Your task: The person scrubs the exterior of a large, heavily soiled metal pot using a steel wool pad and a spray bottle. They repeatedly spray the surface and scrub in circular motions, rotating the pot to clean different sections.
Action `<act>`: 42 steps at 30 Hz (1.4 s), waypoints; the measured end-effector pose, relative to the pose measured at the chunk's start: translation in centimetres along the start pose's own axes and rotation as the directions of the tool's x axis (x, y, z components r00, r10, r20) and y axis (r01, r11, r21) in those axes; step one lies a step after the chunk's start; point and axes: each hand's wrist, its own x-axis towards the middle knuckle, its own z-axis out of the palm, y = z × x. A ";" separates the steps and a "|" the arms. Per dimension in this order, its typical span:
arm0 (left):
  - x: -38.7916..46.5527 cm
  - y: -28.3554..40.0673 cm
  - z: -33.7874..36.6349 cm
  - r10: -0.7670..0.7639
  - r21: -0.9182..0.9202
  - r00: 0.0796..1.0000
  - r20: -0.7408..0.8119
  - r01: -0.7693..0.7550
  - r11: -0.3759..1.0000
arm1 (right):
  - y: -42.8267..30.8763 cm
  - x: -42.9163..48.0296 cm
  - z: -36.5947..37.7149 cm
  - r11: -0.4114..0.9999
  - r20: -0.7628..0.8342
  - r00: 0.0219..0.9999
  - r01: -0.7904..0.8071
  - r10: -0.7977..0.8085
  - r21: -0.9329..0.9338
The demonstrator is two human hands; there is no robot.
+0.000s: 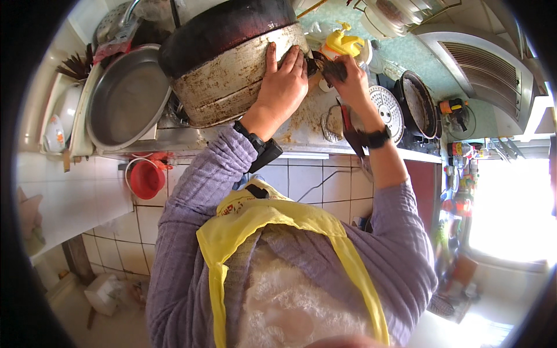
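A large metal pot (222, 82), brown-stained on its wall and blackened towards its base, lies tipped on its side on the counter. My left hand (285, 78) rests flat on the pot's wall, fingers spread. At the pot's right end, my right hand (352, 80) grips a dark, dirty scrubbing pad (335, 69) close to a dark fitting, perhaps a handle mount. What the pad touches there is partly hidden by the fingers. Below my right wrist, a cleaver-like blade with a red part (347, 119) lies at the counter's edge, beside a clear bag (333, 124).
A wide steel basin (130, 98) stands left of the pot. Behind my right hand is a yellow pump bottle (343, 41). To the right are a perforated steamer plate (386, 111) and a dark pan (417, 104). A red bucket (148, 179) hangs below the counter's front edge.
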 end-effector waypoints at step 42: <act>0.2 0.5 0.4 0.007 -0.024 0.997 0.072 -0.005 1.000 | 1.1 1.4 0.8 0.958 0.057 0.956 0.285 -0.286 0.029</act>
